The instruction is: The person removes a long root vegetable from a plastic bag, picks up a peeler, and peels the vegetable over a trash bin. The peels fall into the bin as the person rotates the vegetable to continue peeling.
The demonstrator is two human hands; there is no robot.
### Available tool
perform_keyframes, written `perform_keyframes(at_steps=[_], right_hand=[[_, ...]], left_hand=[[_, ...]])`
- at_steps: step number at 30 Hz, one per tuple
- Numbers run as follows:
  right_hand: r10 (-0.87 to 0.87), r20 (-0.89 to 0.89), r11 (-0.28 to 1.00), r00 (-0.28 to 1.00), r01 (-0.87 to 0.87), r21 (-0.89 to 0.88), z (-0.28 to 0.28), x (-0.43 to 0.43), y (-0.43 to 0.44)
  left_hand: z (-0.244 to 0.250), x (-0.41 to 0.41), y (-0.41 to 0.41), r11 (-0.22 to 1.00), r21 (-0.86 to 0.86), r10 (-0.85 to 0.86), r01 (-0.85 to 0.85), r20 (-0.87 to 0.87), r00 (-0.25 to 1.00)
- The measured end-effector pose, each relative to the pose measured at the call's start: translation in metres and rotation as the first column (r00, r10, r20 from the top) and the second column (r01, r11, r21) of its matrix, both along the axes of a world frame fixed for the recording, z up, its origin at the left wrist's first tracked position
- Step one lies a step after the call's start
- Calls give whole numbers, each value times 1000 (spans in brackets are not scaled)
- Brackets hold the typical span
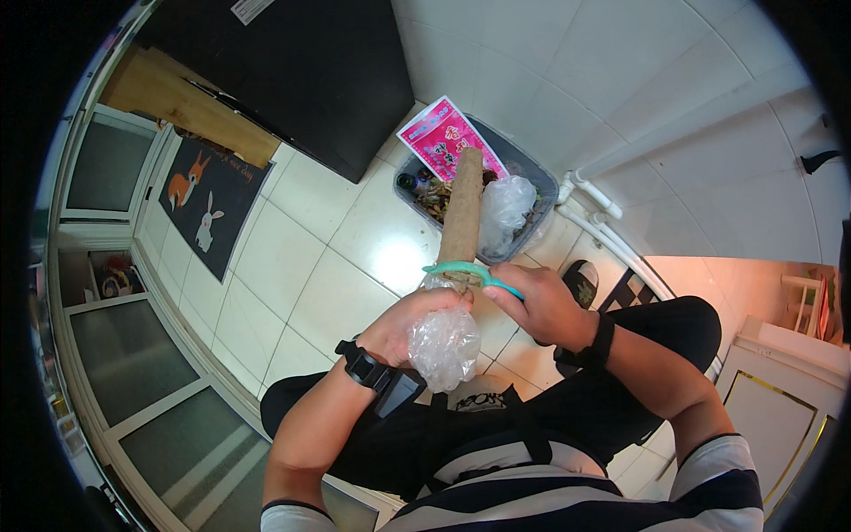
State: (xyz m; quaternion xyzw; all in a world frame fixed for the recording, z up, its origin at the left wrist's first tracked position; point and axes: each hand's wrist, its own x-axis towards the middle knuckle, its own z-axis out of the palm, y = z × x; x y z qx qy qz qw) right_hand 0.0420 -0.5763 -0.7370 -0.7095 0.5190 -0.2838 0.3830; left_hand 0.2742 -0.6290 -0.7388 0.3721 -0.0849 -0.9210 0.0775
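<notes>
My left hand (425, 311) grips the near end of a long brown root vegetable (463, 206), with a crumpled clear plastic bag (445, 346) around that end and bunched below the hand. The root points away from me, its far end over a grey plastic bin (488, 253). My right hand (542, 299) is closed around the handle of a green peeler (465, 267), whose head lies across the root just beyond my left hand. Whether its blade touches the skin cannot be told.
The bin holds scraps, a pink printed sheet (452, 136) and a clear plastic bag (506, 203). White pipes (595, 196) run beside it along the tiled wall. A black cabinet (292, 73) stands at the upper left, near a dark mat (213, 199) with a fox and rabbit.
</notes>
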Motion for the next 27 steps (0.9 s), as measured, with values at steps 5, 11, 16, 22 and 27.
perform_keyframes(at_steps=[5, 11, 16, 22, 27], right_hand=[[18, -42, 997, 999, -21, -70, -4, -4, -7], [41, -22, 995, 999, -42, -88, -10, -4, -14], [61, 4, 998, 998, -61, 5, -16, -3, -22], [-79, 74, 996, 994, 76, 52, -36, -12, -37], [-87, 118, 991, 989, 73, 112, -42, -18, -44]], left_hand=[[1, 0, 1, 1000, 12, -14, 14, 26, 1000], [-11, 11, 7, 999, 45, -24, 25, -32, 999], [-19, 17, 10, 997, 80, -17, 18, -15, 1000], [-27, 20, 17, 987, 158, -22, 36, -93, 995], [-28, 20, 24, 979, 193, -50, 63, -71, 996]])
